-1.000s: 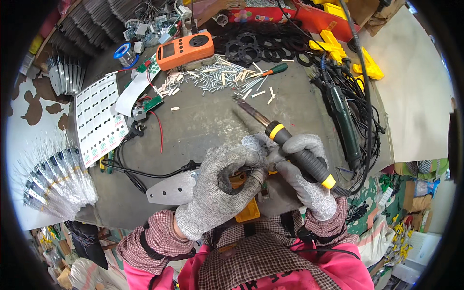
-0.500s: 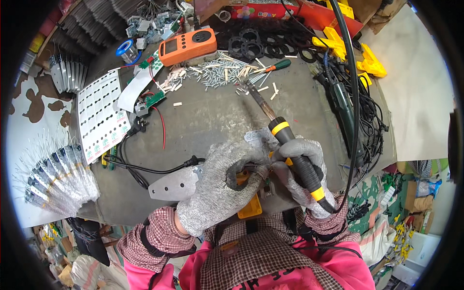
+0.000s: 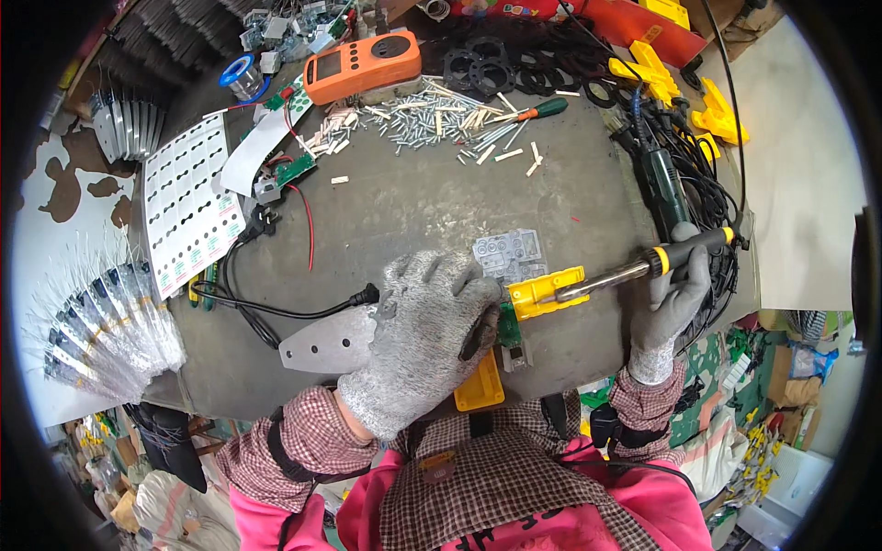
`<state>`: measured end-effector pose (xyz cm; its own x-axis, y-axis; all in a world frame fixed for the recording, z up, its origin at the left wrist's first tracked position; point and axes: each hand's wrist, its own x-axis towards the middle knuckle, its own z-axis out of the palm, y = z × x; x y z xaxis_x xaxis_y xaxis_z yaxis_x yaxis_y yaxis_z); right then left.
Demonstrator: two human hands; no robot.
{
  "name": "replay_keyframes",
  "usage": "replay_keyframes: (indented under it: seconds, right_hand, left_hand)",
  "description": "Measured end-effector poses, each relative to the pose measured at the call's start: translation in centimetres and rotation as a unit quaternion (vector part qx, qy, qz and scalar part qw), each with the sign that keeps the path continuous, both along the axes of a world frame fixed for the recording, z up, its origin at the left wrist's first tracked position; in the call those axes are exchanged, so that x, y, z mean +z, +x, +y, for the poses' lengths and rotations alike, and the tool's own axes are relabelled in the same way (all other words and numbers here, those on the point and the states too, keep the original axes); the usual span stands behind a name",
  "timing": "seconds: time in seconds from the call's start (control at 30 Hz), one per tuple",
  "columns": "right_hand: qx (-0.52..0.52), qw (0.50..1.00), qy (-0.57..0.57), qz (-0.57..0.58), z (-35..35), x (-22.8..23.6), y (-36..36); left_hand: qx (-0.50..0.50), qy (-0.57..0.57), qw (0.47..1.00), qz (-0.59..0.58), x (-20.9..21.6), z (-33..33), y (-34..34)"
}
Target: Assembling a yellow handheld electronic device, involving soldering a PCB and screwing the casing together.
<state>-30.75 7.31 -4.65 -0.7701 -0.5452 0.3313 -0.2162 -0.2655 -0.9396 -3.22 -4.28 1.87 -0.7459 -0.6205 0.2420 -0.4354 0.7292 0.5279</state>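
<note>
R hand (image 3: 671,303) wrapped on soldering iron (image 3: 614,277), tip over yellow plastic hsg (image 3: 562,283); contact unclear. L hand (image 3: 418,344) apart from R, curled beside hsg, fingertips hidden, can't tell grip. Green PCB (image 3: 508,326) just below hsg, nr bench (image 3: 386,216) front edge.

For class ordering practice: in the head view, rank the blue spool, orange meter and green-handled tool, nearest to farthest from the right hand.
1. Green-handled tool: ahead, left.
2. Orange meter: farther left.
3. Blue spool: farthest left.
</note>
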Motion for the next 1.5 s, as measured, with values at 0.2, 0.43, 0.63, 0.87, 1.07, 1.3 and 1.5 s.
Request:
replay_keyframes:
  seconds: [0.2,0.43,0.63,0.87,1.07,1.3,1.5]
  right_hand:
    - [0.11,0.971,0.045,-0.207,-2.5,3.4,3.2]
    - [0.114,0.975,0.091,-0.167,-2.5,3.0,2.9]
    - [0.12,0.971,0.1,-0.179,-2.6,3.1,3.2]
    - [0.112,0.973,0.104,-0.173,-2.7,2.9,3.2]
    - [0.13,0.967,0.104,-0.19,-2.5,2.7,3.1]
    - [0.111,0.974,0.116,-0.16,-2.6,2.9,3.2]
    - [0.084,0.992,0.037,-0.09,-2.1,3.6,1.3]
  left_hand:
    - [0.003,-0.007,1.0,-0.029,-0.6,0.0,0.1]
    - [0.002,-0.026,0.999,-0.042,-0.7,0.1,0.1]
    - [-0.004,-0.045,0.998,-0.042,-0.9,0.2,0.2]
    - [-0.023,-0.066,0.995,-0.066,-0.5,0.2,0.3]
    - [-0.038,-0.053,0.995,-0.068,-0.1,0.2,0.6]
    - [-0.033,-0.051,0.997,-0.039,-0.9,0.3,0.4]
    - [-0.033,-0.066,0.997,-0.03,-0.8,-0.1,0.4]
